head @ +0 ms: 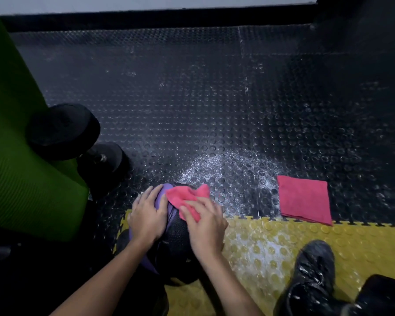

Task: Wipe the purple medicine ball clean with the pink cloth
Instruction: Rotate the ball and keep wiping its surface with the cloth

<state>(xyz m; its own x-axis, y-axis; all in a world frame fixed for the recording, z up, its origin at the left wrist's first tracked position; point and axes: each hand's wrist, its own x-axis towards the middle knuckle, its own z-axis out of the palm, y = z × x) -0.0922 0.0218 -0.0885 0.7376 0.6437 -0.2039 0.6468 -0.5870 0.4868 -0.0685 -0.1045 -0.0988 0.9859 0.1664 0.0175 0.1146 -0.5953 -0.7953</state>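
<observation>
The ball (176, 231) sits on the floor between my two hands. My left hand (146, 215) rests flat on the ball's left side, fingers relaxed and grasping nothing. My right hand (205, 224) presses the cloth (185, 197) onto the ball's top with nearly straight fingers, and a folded cloth (304, 199) lies well right of the ball.

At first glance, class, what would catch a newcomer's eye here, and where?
At bottom centre, the right hand presses a pink cloth onto the purple medicine ball while the left hand rests on it. A second pink cloth lies folded on the black floor at right, and a bright green mat fills the left edge.
</observation>
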